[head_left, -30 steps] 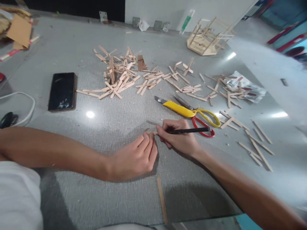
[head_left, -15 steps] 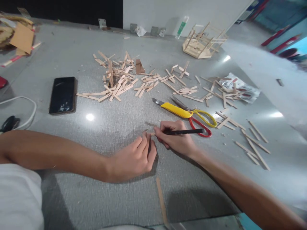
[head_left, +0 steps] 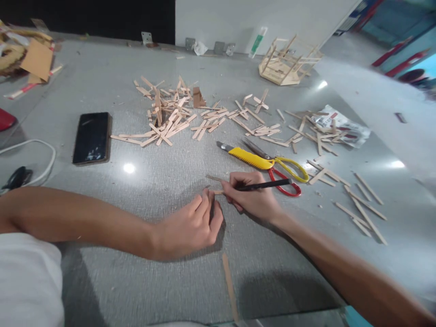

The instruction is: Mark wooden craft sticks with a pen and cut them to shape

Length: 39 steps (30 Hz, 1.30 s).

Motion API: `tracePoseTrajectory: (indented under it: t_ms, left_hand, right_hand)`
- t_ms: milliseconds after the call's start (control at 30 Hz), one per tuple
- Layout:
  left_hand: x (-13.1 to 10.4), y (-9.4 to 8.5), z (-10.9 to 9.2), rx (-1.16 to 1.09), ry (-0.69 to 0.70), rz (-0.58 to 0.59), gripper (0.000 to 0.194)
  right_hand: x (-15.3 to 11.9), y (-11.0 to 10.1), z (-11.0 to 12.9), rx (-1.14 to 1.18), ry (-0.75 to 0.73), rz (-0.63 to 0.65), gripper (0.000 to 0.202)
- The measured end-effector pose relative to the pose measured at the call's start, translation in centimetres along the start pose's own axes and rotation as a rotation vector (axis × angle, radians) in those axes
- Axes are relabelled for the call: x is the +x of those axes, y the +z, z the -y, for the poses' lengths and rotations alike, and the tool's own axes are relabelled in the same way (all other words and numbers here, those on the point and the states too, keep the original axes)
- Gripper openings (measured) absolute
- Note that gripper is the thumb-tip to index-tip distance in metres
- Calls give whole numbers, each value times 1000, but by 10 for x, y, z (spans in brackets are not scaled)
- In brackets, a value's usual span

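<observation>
My left hand [head_left: 190, 223] is closed, its fingertips pinching a small wooden craft stick [head_left: 218, 192] against the table. My right hand [head_left: 250, 195] grips a black pen [head_left: 264, 185] in a writing hold, just right of the left fingertips. The pen's tip is hidden behind the right fingers, so whether it touches the stick cannot be seen. A thin sliver of wood [head_left: 214, 178] lies just beyond the fingertips. Behind the right hand lie a yellow utility knife [head_left: 250, 157] and scissors [head_left: 288, 170] with one yellow and one red handle loop.
Loose craft sticks [head_left: 170, 122] are heaped across the middle, with more at the right. One long stick [head_left: 229, 286] lies near the front edge. A phone [head_left: 91, 137] rests at left, a stick-built frame [head_left: 288, 66] at back right, and a plastic packet [head_left: 344, 125] below it.
The right hand has shifted slightly to the right, so a bit more stick shows between the hands. The left hand keeps its hold. The whole view has moved a little.
</observation>
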State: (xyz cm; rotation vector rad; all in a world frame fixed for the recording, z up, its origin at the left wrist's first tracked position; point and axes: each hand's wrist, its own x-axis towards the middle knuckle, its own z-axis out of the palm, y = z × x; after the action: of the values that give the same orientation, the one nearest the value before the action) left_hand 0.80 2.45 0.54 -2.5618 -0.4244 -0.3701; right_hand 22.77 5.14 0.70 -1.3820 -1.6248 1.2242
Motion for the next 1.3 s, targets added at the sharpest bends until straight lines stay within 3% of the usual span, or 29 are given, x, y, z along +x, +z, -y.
tracePoseTrajectory:
  t_ms: [700, 933, 1300]
  left_hand:
    - [1, -1, 0, 1, -5, -10, 31]
    - [0, 2, -1, -10, -6, 0, 31]
    - [0, 1, -1, 9, -3, 2, 30]
  right_hand:
    - [0, -2, -4, -64, -74, 30, 53]
    - [-1, -2, -9, -9, -32, 16, 49]
    - [-2, -1, -1, -70, -47, 19, 49]
